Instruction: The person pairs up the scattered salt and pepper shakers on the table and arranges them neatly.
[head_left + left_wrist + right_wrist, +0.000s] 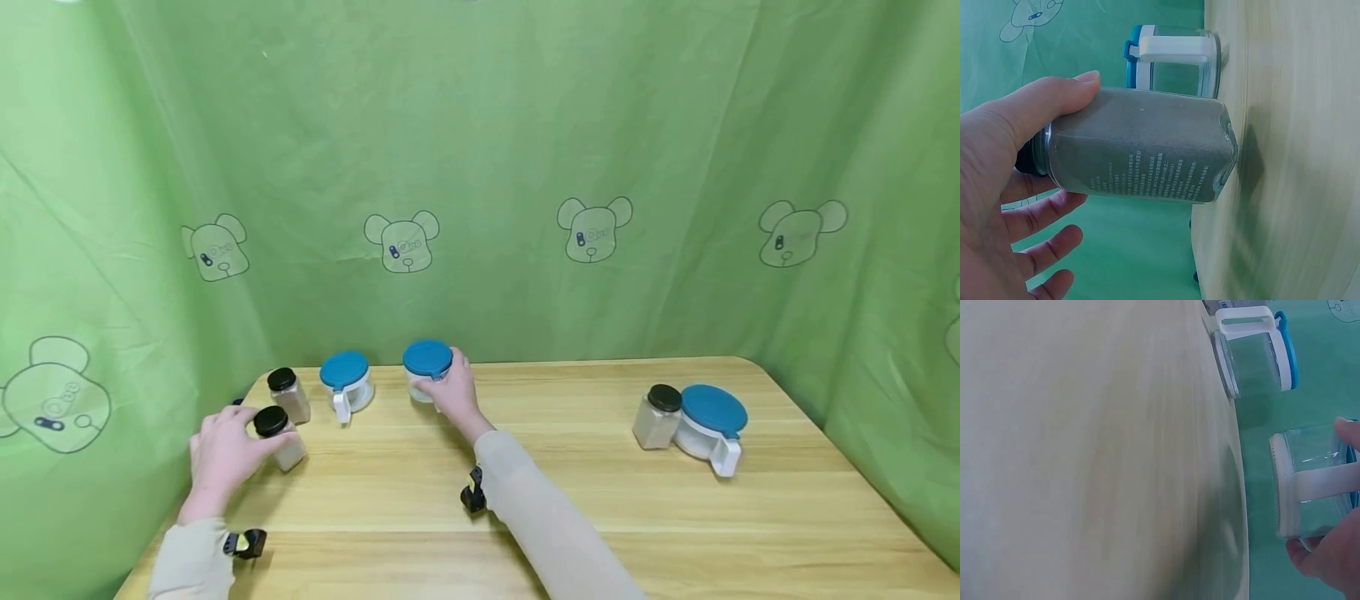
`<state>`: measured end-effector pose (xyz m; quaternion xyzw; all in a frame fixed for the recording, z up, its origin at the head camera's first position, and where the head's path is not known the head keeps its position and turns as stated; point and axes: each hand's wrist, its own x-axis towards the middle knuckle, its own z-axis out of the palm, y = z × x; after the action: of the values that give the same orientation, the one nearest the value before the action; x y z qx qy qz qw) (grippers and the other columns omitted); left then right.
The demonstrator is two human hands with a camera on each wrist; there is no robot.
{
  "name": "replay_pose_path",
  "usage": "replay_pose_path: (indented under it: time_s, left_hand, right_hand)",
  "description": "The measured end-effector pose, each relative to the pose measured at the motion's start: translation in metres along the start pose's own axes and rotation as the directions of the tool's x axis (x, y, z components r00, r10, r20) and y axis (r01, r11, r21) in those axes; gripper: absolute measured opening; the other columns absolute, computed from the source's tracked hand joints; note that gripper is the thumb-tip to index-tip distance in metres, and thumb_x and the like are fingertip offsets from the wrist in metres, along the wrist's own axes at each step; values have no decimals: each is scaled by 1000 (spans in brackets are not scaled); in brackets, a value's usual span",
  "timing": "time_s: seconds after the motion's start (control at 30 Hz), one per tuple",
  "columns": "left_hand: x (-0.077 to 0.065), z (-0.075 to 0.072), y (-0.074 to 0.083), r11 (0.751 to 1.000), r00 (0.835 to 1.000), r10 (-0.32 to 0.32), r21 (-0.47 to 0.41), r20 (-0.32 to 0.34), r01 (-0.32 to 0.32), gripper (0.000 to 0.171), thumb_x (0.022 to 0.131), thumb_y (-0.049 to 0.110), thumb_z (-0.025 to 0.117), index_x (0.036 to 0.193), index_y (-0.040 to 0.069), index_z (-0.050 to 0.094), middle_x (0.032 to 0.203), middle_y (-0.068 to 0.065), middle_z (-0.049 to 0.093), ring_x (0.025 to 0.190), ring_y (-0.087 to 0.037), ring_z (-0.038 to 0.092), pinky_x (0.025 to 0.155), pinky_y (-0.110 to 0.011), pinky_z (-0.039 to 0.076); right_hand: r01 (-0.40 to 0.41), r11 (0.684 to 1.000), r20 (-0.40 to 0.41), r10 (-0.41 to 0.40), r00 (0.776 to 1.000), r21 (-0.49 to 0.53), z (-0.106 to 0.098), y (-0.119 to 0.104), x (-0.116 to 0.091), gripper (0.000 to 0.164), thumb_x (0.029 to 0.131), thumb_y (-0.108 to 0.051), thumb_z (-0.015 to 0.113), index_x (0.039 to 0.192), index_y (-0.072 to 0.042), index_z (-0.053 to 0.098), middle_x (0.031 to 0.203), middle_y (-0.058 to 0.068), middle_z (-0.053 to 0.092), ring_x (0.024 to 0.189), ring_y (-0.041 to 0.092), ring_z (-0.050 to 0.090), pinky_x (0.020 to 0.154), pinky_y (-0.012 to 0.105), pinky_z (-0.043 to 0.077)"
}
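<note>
My left hand (221, 450) grips a square glass jar of greyish powder (1141, 144) by its black-lidded neck, thumb on one side and fingers on the other. The jar is tilted, its base close to the tabletop in the left wrist view. With my right hand (454, 393) I hold a clear seasoning pot (1316, 447) that has a blue lid and a white handle. In the right wrist view its base is off the table. A similar blue-lidded pot (345, 371) stands between the hands, beside another black-lidded jar (291, 400).
On the right of the wooden table (570, 517) a black-lidded powder jar (654, 421) stands against a wider blue-lidded pot (712, 408) with a white handle. Green curtains (480, 167) hang behind and at both sides of the table.
</note>
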<state>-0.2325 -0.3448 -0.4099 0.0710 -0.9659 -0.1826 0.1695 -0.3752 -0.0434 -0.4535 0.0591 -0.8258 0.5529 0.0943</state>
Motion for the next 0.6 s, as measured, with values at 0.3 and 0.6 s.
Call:
replay_pose_path:
  time_s: [0.3, 0.6]
  left_hand:
    - [0, 4, 6, 1000, 1000, 26, 17, 8, -26, 93, 72, 70, 70, 127, -4, 58, 133, -28, 56, 112, -44, 45, 76, -46, 32]
    - [-1, 7, 11, 999, 999, 50, 14, 2, -50, 92, 71, 70, 71, 126, -3, 60, 129, -27, 58, 109, -43, 47, 78, -49, 34]
  right_hand:
    - [0, 1000, -18, 0, 1000, 13, -11, 4, -4, 87, 74, -28, 86, 142, -5, 38, 138, 17, 49, 129, 35, 50, 106, 53, 43]
    - [19, 1000, -38, -18, 999, 11, -25, 6, -7, 86, 74, -30, 85, 141, -4, 39, 137, 18, 50, 128, 36, 50, 106, 53, 43]
